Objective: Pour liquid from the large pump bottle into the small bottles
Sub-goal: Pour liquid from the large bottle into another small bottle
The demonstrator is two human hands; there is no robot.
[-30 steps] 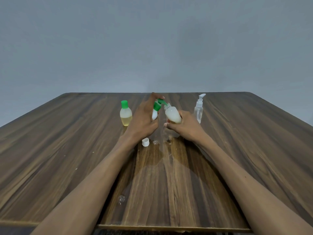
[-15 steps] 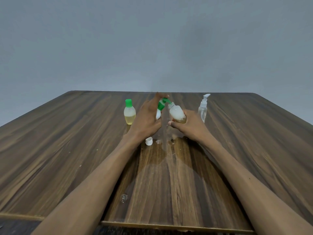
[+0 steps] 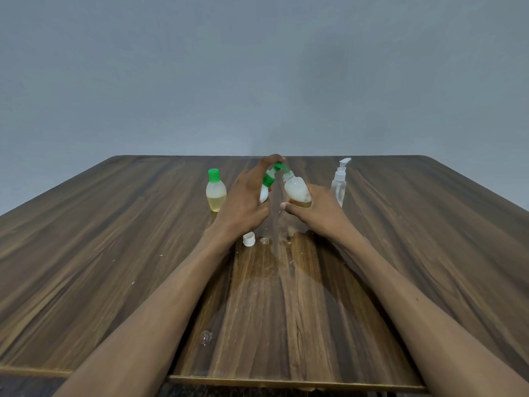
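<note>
From the head camera, two bare arms reach out over a brown wooden bench (image 3: 114, 253). The left hand (image 3: 243, 202) has its fingers curled around a small bottle with a green flip cap (image 3: 270, 177), and it tips that bottle to the right. Most of this bottle is hidden behind the hand, so only the green top and a bit of white body show. The right hand (image 3: 317, 213) has its fingers wrapped around a small open bottle (image 3: 296, 189) with no cap on it. This bottle leans to the left and has pale, foamy liquid inside with a thin yellow layer at the bottom. The green spout is just beside the open mouth of that bottle, but I cannot tell if they touch. A clear pump bottle (image 3: 339, 181) stands upright on the bench just behind the right hand. Another small bottle with a green cap (image 3: 216, 193) stands upright to the left of the left hand, with yellow liquid in its lower part. A little white cap (image 3: 248, 239) lies on the bench near the left wrist. Wet, shiny spots (image 3: 274, 253) show on the wood between the arms.
</note>
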